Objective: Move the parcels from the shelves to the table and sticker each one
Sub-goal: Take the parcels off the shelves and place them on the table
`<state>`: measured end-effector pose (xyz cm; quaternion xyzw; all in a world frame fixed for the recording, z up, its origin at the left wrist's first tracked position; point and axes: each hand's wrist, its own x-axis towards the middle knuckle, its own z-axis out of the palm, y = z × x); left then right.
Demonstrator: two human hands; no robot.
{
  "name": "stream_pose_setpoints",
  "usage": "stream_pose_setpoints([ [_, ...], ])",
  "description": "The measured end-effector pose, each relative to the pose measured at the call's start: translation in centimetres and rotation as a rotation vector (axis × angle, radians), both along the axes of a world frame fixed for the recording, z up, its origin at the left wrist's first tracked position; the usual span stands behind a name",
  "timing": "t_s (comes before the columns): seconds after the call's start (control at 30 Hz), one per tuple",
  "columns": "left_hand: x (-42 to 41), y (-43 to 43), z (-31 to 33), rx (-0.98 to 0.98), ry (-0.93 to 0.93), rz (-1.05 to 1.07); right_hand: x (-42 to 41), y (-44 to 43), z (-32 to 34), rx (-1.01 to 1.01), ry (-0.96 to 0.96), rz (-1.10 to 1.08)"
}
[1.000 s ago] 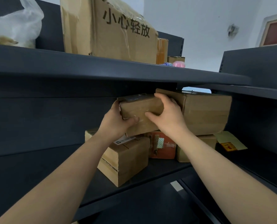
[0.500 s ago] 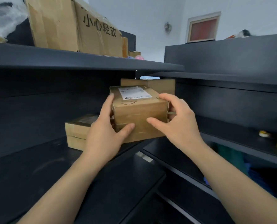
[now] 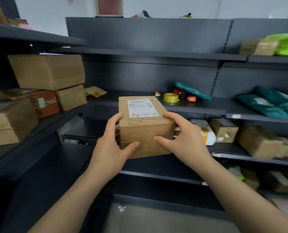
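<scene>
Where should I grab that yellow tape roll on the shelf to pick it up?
Probably by its rim, coming down from above. The yellow tape roll lies flat on the shelf with its hole facing up, so you could reach into the hole and pinch the ring's wall. Things crowd its right side, so a sideways reach looks harder.

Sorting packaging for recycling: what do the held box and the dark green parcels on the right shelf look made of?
Held box: brown cardboard, matte, glossy tape across its front. Green parcels: probably plastic mailer bags; soft, creased, faint sheen.
</scene>
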<state>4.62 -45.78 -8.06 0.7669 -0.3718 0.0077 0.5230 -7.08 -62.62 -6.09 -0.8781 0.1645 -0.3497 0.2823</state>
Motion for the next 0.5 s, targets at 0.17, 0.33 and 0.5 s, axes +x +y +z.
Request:
stream_pose_setpoints([
  [0.17, -7.9, -6.6, -2.3, 0.049, 0.076, -0.218, -11.2, -3.6, -2.2, 0.057, 0.040, -0.211],
  [0.33, -17.1, -13.0, -4.6, 0.094, 0.163, -0.414, -23.0, -6.6, -4.3, 0.087, 0.075, -0.406],
  [0.5, -28.0, -18.9, -7.1, 0.135, 0.162, -0.611, -35.6, -8.8, -6.4, 0.097, 0.115, -0.609],
])
